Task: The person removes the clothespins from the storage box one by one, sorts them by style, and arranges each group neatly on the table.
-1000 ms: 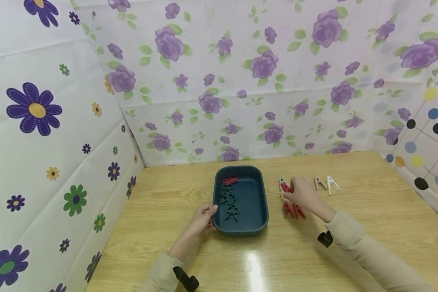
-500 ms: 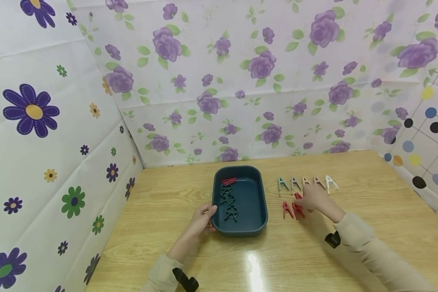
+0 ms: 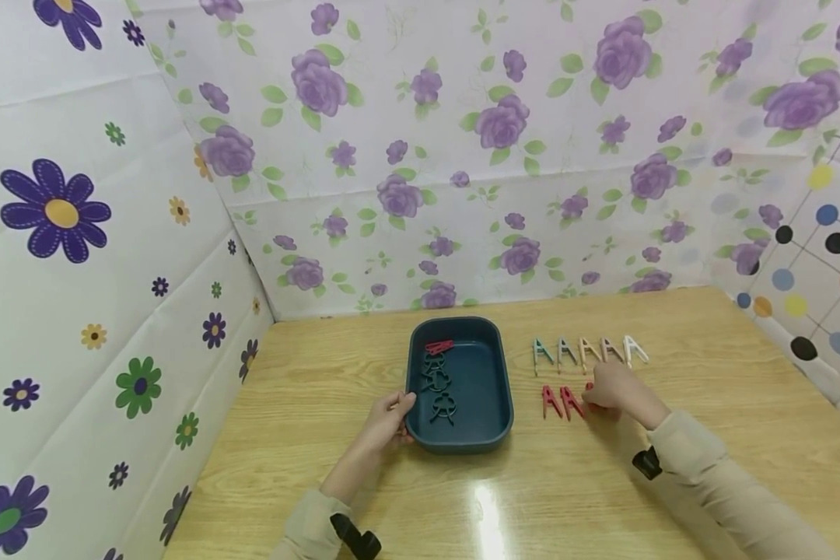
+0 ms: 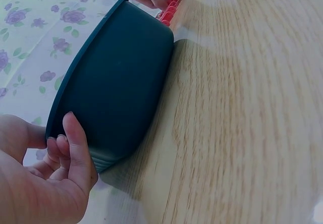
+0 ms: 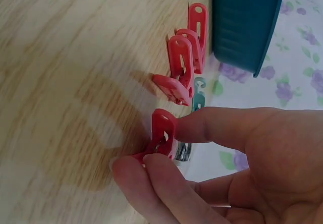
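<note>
My left hand [image 3: 386, 420] grips the near left side of a dark teal plastic basin [image 3: 462, 448], thumb at the rim and fingers against the outer wall [image 4: 111, 77]. To the basin's right, my right hand [image 3: 619, 393] pinches a red clothespin [image 5: 162, 125] between thumb and fingers, low at the table. Two more red clothespins [image 3: 550, 400] stand beside it, legs spread, in a line toward the basin. Inside the basin, a red clothespin [image 3: 439, 347] lies at the back left, with several dark green ring-shaped clips [image 3: 444, 406] along the left side.
Behind the red ones runs a row of clothespins: teal [image 3: 542, 354], grey [image 3: 565, 352], yellowish [image 3: 588, 351], pinkish [image 3: 610, 349] and white [image 3: 634, 350]. Flowered cloth [image 3: 399, 194] hangs behind and beside the wooden table [image 3: 308, 373].
My right hand has moved right and toward me along the red clothespins, from the teal one to the line's right end. My left hand keeps its hold on the basin.
</note>
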`<state>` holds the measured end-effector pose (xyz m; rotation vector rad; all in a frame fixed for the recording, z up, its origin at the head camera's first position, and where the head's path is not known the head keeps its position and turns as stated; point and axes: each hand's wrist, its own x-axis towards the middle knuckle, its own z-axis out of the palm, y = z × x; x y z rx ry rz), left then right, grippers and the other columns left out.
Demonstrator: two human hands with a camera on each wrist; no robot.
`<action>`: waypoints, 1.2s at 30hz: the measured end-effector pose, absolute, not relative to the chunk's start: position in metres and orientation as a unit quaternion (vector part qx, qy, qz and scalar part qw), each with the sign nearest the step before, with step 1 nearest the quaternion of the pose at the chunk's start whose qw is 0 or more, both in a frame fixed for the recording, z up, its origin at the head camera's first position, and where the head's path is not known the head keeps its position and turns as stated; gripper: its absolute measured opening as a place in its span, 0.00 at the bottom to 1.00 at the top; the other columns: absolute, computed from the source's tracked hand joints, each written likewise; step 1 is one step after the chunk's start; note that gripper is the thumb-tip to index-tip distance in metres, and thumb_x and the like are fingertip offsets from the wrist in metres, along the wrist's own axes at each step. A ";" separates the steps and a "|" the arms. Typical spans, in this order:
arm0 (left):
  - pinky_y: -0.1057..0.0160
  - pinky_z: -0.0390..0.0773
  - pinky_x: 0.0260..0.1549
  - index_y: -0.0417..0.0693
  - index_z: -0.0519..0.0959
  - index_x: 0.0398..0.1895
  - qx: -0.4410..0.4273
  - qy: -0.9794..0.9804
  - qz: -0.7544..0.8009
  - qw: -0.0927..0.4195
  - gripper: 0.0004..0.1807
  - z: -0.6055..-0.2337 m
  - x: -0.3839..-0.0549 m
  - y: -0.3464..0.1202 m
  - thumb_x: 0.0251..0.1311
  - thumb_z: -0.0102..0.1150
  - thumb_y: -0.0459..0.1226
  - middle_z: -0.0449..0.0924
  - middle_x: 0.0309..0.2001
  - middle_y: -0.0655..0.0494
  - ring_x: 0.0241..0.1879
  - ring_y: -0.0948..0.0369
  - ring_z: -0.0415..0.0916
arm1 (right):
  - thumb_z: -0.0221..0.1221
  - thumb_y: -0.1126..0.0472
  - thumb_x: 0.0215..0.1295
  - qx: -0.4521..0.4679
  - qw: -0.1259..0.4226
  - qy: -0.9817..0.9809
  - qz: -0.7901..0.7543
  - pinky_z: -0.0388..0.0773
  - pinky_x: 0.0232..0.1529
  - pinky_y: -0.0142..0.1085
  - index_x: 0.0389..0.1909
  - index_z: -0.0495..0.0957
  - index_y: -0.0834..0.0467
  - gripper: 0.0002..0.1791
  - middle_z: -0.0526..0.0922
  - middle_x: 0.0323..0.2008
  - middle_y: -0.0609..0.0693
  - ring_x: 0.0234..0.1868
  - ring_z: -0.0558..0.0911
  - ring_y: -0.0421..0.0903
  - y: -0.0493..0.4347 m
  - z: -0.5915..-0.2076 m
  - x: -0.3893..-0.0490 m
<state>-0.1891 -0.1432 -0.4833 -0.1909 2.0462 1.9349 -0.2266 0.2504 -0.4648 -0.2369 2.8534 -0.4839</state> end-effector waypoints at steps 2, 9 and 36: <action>0.67 0.74 0.22 0.49 0.66 0.25 -0.071 0.717 0.676 0.157 0.16 -0.484 -0.189 -0.143 0.71 0.51 0.44 0.61 0.17 0.60 0.18 0.65 0.62 | 0.58 0.62 0.58 -0.080 0.125 0.975 -0.165 0.64 0.16 0.28 0.07 0.73 0.56 0.20 0.68 0.05 0.42 0.08 0.66 0.35 0.250 -0.465 -0.226; 0.67 0.75 0.22 0.48 0.66 0.26 -0.073 0.715 0.677 0.157 0.15 -0.483 -0.188 -0.142 0.70 0.51 0.44 0.60 0.16 0.61 0.18 0.66 0.62 | 0.57 0.61 0.60 -0.073 0.141 0.976 -0.148 0.66 0.16 0.29 0.08 0.72 0.56 0.20 0.76 0.08 0.50 0.09 0.72 0.39 0.246 -0.461 -0.224; 0.65 0.76 0.24 0.48 0.67 0.27 -0.065 0.714 0.676 0.169 0.16 -0.483 -0.189 -0.146 0.70 0.52 0.46 0.60 0.17 0.59 0.18 0.64 0.62 | 0.53 0.59 0.68 -0.095 0.008 0.983 -0.155 0.51 0.15 0.30 0.12 0.60 0.53 0.23 0.55 0.09 0.43 0.12 0.53 0.39 0.203 -0.429 -0.229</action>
